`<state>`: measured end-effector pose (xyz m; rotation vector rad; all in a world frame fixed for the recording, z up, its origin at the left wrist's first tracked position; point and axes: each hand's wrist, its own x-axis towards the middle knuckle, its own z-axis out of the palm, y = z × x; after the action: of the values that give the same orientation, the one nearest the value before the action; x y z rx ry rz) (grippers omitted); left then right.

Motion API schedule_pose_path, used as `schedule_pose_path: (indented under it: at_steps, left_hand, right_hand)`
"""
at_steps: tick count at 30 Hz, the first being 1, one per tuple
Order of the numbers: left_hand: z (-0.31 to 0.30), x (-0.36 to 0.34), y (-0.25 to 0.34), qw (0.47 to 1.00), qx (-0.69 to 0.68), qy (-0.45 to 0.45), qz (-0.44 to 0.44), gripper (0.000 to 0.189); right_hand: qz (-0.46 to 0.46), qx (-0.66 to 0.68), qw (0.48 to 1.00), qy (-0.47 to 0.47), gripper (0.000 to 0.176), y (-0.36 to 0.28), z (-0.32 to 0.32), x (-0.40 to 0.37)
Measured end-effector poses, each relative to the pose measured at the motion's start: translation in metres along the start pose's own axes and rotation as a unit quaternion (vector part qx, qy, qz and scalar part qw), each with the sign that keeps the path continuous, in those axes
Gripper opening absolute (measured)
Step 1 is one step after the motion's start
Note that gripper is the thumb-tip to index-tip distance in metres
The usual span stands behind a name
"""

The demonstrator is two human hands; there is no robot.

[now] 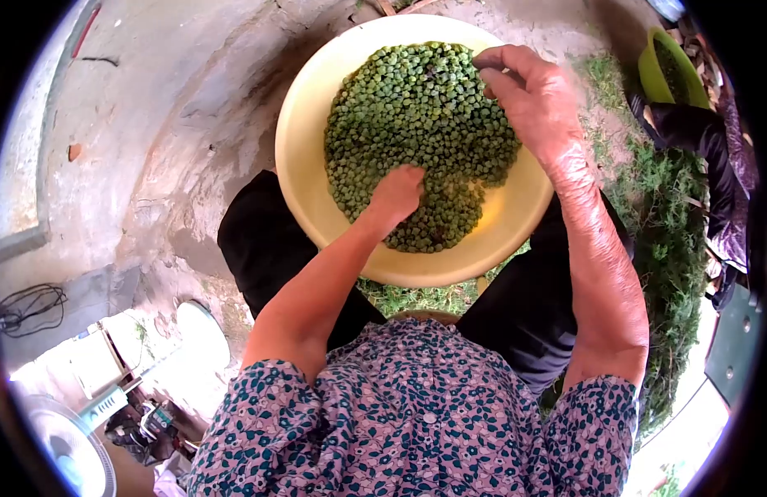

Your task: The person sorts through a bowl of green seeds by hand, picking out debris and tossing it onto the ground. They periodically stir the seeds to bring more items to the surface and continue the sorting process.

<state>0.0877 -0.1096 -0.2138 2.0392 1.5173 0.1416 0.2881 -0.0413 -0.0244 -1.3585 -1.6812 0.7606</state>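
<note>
A wide pale-yellow basin (304, 178) sits between my knees. It holds a large heap of small round green berries or pods (425, 108), too small for me to name their kind. My left hand (397, 196) is down in the heap near its front, with the fingertips hidden among the green pieces. Over the basin's right side is my right hand (537, 99), its fingers curled and the thumb close to the index finger. Whatever that pinch holds, if anything, is too small to make out.
Beyond the right side, a green basin (677, 70) stands beside dark and purple cloth (715, 157). Leafy green stems (661, 215) lie on the ground to the right. A worn wall (126, 124) rises at left, with a fan (68, 447) at lower left.
</note>
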Motion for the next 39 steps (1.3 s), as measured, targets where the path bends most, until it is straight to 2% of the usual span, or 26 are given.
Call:
schedule_pose_path:
  at_steps: [1,3,6,10,12,14,16,17,19,20,23,24,26,27,28,30,31,32,35,39]
  left_hand:
    - [0.003,0.008,-0.003,1.0,-0.001,-0.008,-0.002,0.031]
    - [0.008,0.017,-0.007,0.994,-0.013,0.102,-0.028,0.03]
    - [0.017,0.022,-0.002,0.994,0.041,0.079,-0.06,0.033]
    - [0.013,0.0,0.014,0.984,0.162,0.07,-0.007,0.037]
    - [0.016,-0.01,0.02,0.983,0.171,0.07,0.011,0.034]
    - [0.008,-0.029,0.02,0.966,0.231,-0.067,0.09,0.036]
    - [0.005,-0.05,0.013,0.972,0.203,-0.078,0.09,0.031]
    - [-0.008,-0.056,0.013,0.968,0.195,-0.131,0.084,0.029]
    - [-0.041,-0.062,0.017,0.946,0.195,-0.252,0.064,0.027]
    - [-0.047,-0.064,0.011,0.945,0.197,-0.254,0.059,0.027]
    - [-0.054,-0.056,0.0,0.989,0.016,-0.14,0.042,0.022]
    - [-0.051,-0.047,-0.003,0.989,0.017,-0.139,0.04,0.022]
    - [-0.034,-0.027,-0.004,1.0,-0.008,0.007,-0.009,0.019]
    - [-0.022,-0.019,0.001,0.995,-0.065,0.075,-0.031,0.019]
    - [-0.01,-0.011,0.005,0.995,-0.064,0.074,-0.031,0.019]
    - [0.01,0.004,0.011,0.971,-0.125,0.096,-0.181,0.018]
    - [0.013,0.005,0.006,0.968,-0.133,0.082,-0.196,0.02]
    - [0.022,0.008,0.008,0.968,-0.133,0.082,-0.194,0.02]
    - [0.039,0.008,0.011,0.969,-0.03,0.182,-0.161,0.025]
    - [0.054,0.015,0.007,0.968,-0.003,0.203,-0.149,0.025]
  right_hand:
    - [0.03,0.016,0.999,-0.009,0.018,0.002,0.001,-0.002]
    - [0.067,0.033,0.997,-0.005,0.017,0.004,0.002,-0.006]
    - [0.102,0.06,0.993,0.018,0.017,0.001,0.002,-0.004]
    - [0.069,0.079,0.992,0.064,0.016,-0.017,0.007,0.007]
    - [0.176,0.192,0.965,0.039,0.012,-0.026,0.002,0.016]
    - [0.159,0.195,0.966,0.055,0.012,-0.028,0.005,0.016]
    - [0.161,0.244,0.952,0.089,0.011,-0.024,0.009,0.02]
    - [0.231,0.225,0.942,0.092,0.011,-0.025,0.009,0.027]
    - [0.228,0.253,0.935,0.1,0.011,-0.022,0.014,0.029]
    - [0.222,0.278,0.928,0.11,0.011,-0.021,0.017,0.028]
    - [0.193,0.313,0.922,0.122,0.009,-0.017,0.019,0.026]
    - [0.187,0.327,0.918,0.122,0.009,-0.016,0.018,0.026]
    - [0.167,0.334,0.916,0.145,0.008,-0.022,0.015,0.023]
    - [0.144,0.341,0.913,0.17,0.008,-0.024,0.012,0.021]
    - [0.144,0.342,0.913,0.171,0.008,-0.025,0.009,0.02]
    - [0.141,0.37,0.899,0.186,0.009,-0.023,0.003,0.021]
    - [0.174,0.387,0.891,0.162,0.009,-0.02,0.003,0.027]
    - [0.174,0.387,0.891,0.163,0.009,-0.017,0.002,0.025]
    - [0.129,0.377,0.892,0.214,0.008,-0.028,0.001,0.018]
    - [0.114,0.337,0.91,0.213,0.007,-0.03,-0.004,0.021]
